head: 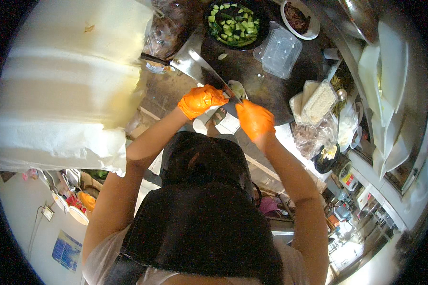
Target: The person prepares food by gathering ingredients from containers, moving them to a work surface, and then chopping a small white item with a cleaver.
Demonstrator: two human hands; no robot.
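My right hand [255, 119], in an orange glove, grips a long knife [212, 73] by its handle. The blade points up and to the left, past the near edge of a round dark cutting board [271, 94]. My left hand [202, 100], also gloved in orange, is beside the blade with its fingers bent. A small pale bit shows at its fingertips; what it is stays unclear. Between the hands, just beyond the blade, a pale green vegetable piece [237, 89] rests at the board's edge. A cleaver [189, 64] with a dark handle lies farther left.
A black bowl of cut cucumber [235, 26] stands at the far side, near clear plastic containers [282, 51] and a white bowl of brown food [312, 34]. Boxes of white grainy food [319, 101] are stacked right, beside plastic bags [315, 135]. Whitish sheeting [67, 89] hangs left.
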